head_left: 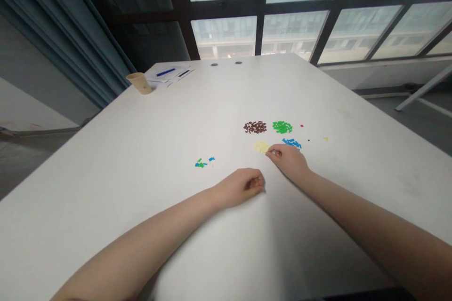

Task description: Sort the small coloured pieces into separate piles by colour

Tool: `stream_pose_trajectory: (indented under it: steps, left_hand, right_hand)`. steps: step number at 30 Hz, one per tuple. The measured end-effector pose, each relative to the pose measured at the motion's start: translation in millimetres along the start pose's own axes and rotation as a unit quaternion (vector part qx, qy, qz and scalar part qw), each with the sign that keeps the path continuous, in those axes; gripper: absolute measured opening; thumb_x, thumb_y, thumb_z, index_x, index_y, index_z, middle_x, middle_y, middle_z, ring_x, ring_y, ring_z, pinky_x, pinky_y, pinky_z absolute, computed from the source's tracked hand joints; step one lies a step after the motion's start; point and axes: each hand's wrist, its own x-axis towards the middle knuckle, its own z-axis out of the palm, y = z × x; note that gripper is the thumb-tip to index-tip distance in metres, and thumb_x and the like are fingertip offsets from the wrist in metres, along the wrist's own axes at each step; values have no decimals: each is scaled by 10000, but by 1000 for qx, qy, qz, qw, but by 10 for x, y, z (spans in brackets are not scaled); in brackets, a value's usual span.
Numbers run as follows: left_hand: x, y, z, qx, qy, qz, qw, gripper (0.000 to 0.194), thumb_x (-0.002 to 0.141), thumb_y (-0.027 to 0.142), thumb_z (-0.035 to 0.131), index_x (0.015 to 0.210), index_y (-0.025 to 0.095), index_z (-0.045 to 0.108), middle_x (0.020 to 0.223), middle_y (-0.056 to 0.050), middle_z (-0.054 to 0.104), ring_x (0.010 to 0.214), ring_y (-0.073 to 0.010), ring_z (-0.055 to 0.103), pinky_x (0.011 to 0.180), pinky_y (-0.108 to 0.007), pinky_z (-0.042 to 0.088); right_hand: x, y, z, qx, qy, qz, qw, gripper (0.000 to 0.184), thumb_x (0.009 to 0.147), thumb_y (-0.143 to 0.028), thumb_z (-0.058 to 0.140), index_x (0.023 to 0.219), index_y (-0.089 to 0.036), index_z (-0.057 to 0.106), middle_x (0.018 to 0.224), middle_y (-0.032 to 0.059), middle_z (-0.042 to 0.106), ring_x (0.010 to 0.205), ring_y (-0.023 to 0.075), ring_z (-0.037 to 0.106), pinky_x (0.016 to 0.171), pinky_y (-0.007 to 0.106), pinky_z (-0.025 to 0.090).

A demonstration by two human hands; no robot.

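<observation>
Small flat pieces lie sorted by colour on the white table. My right hand [289, 159] is closed in a pinch at the right edge of a pale yellow pile [260, 146]; anything between its fingertips is too small to make out. Partly behind that hand is a blue pile [291, 142]. My left hand [247, 184] rests lower and to the left, its fingers curled together, and whatever it may hold is hidden. Farther back sit a dark brown pile [254, 127] and a green pile [282, 127]. To the left is a small mixed group [201, 163] of green and blue pieces.
A few tiny bits, including a red piece [302, 126] and a yellow piece [325, 138], lie on the right. At the far left edge stand a tan paper cup [140, 83] and papers with a blue pen [165, 72]. Windows line the table's far end.
</observation>
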Motion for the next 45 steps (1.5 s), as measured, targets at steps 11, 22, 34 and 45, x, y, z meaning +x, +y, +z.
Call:
stream_pose_trajectory:
  steps: [11, 22, 34, 45]
  left_hand:
    - [-148, -306, -781, 332, 98, -260, 901, 221, 765, 177, 398, 851, 176, 602, 850, -92, 613, 727, -197, 558, 591, -268, 364]
    - [-147, -392, -771, 375, 54, -314, 870, 150, 727, 226, 448, 705, 168, 585, 802, -105, 629, 680, -209, 567, 559, -277, 353]
    - [-37, 75, -310, -12, 134, -94, 987, 119, 792, 248, 495, 815, 189, 597, 805, -5, 640, 776, -130, 574, 675, -224, 420]
    - [-45, 69, -208, -170, 200, -82, 961, 68, 718, 228, 624, 749, 168, 614, 744, -7, 639, 727, -119, 579, 709, -237, 438]
  right_hand:
    - [-302, -192, -92, 94, -91, -162, 978, 228, 764, -201, 445, 539, -182, 414, 499, -50, 338, 491, 88, 350, 500, 219, 263]
    - [-478, -241, 62, 98, -168, -284, 939, 235, 753, -176, 489, 548, -177, 374, 538, -47, 388, 513, 78, 332, 515, 220, 243]
    - [-429, -233, 48, 122, -144, -254, 949, 254, 758, -200, 470, 549, -186, 326, 521, -53, 336, 508, 84, 305, 518, 231, 230]
    - [-415, -243, 43, 160, -149, -233, 948, 281, 750, -199, 472, 541, -183, 285, 509, -66, 293, 488, 71, 282, 506, 220, 214]
